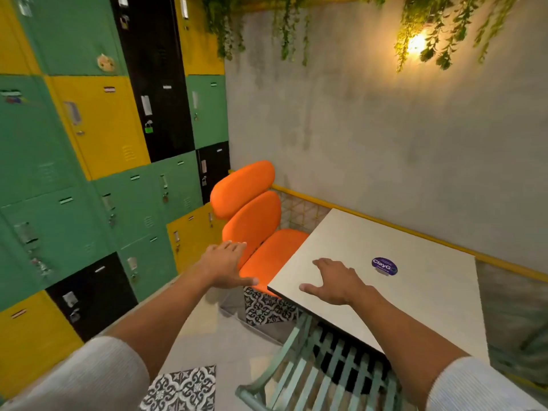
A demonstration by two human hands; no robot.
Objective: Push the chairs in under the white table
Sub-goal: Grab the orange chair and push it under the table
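The white table [424, 280] stands against the grey wall, with a round purple sticker [384, 266] on top. An orange padded chair [252, 215] stands at its left side, its seat partly under the table edge. A mint green slatted chair [314, 372] sits at the near side, its seat partly under the tabletop. My left hand [226, 265] is open, fingers spread, reaching toward the orange chair's lower back cushion, close to it or just touching. My right hand [335, 280] hovers open over the table's near left corner.
Green, yellow and black lockers [98, 173] fill the left wall close behind the orange chair. A yellow rail [385, 223] runs along the grey wall behind the table. Patterned tiles [184, 390] mark the pale floor. Hanging plants and a lamp [416, 43] are overhead.
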